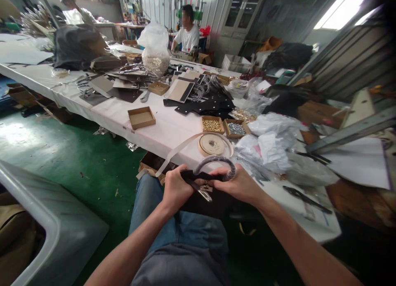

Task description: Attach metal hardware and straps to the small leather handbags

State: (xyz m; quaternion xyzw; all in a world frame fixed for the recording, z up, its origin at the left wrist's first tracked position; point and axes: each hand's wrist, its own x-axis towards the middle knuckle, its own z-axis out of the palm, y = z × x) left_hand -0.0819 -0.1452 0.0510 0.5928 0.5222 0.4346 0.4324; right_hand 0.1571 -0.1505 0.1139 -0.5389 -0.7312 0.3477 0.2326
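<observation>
Above my lap, both hands hold a bag handle point(216, 159), a dark curved loop that looks wrapped in clear plastic, with black strap ends. My left hand point(177, 190) is closed around the left strap end. Fingers of my right hand point(239, 184) grip the other end, where the loop meets the strap. A shiny metal clasp point(205, 193) hangs below, between the hands; how it is joined on is hard to make out. Just beyond the handle, a roll of beige webbing tape point(211, 145) lies on the white table point(173, 131), its loose end trailing over the edge.
Small boxes of gold fittings point(212, 125) and silver fittings point(235, 128) stand past the roll. Further back are an open cardboard box point(141, 118) and black punched pieces point(210, 104). Plastic bags point(275, 137) crowd the right. A grey bin point(62, 220) stands left. Two people sit far back.
</observation>
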